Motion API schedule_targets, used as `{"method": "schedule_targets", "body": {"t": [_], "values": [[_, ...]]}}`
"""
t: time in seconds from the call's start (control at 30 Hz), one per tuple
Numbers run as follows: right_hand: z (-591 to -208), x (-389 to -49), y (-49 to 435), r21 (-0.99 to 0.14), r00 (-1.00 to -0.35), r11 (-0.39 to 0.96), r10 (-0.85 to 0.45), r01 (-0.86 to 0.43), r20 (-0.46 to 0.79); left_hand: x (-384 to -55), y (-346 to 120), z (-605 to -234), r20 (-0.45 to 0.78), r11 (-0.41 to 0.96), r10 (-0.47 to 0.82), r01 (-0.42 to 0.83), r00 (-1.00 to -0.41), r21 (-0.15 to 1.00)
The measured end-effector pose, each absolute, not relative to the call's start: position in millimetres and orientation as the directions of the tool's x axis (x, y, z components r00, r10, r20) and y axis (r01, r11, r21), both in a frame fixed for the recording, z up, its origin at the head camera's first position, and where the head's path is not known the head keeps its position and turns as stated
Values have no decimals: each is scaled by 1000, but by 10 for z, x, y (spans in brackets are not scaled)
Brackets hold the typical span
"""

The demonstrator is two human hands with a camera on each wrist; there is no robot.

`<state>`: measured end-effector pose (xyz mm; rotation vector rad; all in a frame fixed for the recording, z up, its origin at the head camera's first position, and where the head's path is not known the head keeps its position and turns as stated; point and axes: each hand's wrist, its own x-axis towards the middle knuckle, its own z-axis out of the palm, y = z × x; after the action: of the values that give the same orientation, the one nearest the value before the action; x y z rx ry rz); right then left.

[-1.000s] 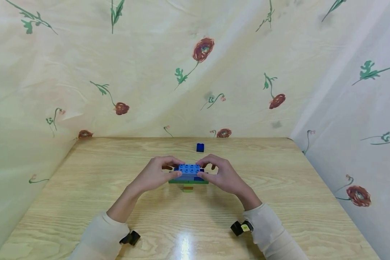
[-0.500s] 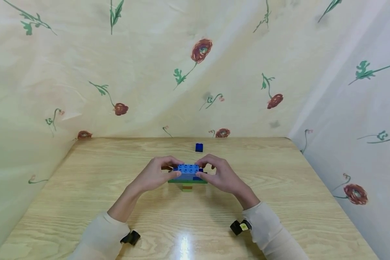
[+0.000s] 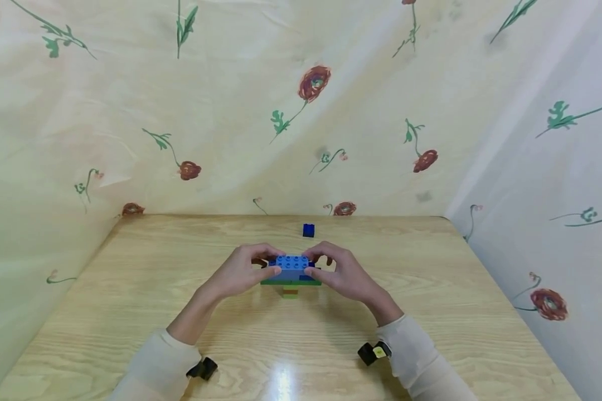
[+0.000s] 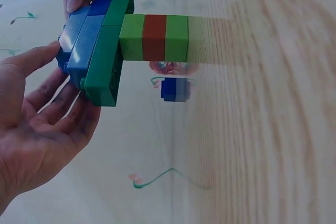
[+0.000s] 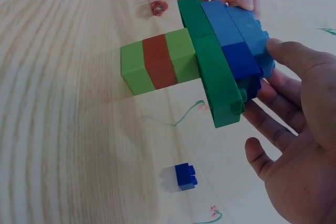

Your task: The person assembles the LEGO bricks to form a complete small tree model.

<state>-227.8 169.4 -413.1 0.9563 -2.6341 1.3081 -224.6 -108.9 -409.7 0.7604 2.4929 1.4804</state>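
Observation:
A stack of toy building bricks stands upright on the table. Its narrow column has a light green brick [image 4: 177, 38], an orange-red brick [image 4: 154, 38] and another light green brick [image 5: 181, 55]. Two dark green bricks [image 5: 218, 74] lie across it, under a layer with a blue brick [image 4: 86, 45] and a dark blue brick [image 5: 241, 62]. On top is a studded lighter blue brick [image 3: 292, 263]. My left hand [image 3: 238, 273] pinches its left end between thumb and fingers. At the right end, my right hand [image 3: 343, 273] pinches the same brick. Fingertips of both hands overlap the layer below.
A small dark blue brick [image 3: 308, 230] lies apart on the wooden table [image 3: 180, 234], behind the stack near the back edge. Flowered cloth [image 3: 231, 111] hangs behind the table and along both sides. Dark wrist cameras [image 3: 203, 368] sit at the sleeves.
Both hands stay at the ends of the top blue brick with almost no movement. The head view has shifted slightly.

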Motion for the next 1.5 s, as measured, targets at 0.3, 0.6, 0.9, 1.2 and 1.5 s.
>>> {"method": "schedule_targets", "body": {"t": [0.3, 0.6, 0.9, 1.2, 1.5], "values": [[-4096, -2332, 1708, -691, -789, 460, -553, -557, 268, -2204, -1087, -4086, 131, 387, 474, 339, -871, 857], [-4029, -2428, 1755, -700, -772, 451, -594, -553, 228, -2227, -1083, -4087, 137, 375, 473, 340, -870, 862], [-3976, -2553, 1759, -722, -789, 449, -574, -526, 218, -2227, -1123, -4096, 125, 373, 472, 325, -873, 869], [-3946, -2886, 1847, -759, -851, 472, -486, -449, 201, -2236, -1133, -4087, 136, 389, 465, 340, -875, 856], [-4021, -3168, 1941, -774, -881, 500, -449, -388, 151, -2251, -1091, -4094, 134, 406, 479, 354, -868, 843]]}}
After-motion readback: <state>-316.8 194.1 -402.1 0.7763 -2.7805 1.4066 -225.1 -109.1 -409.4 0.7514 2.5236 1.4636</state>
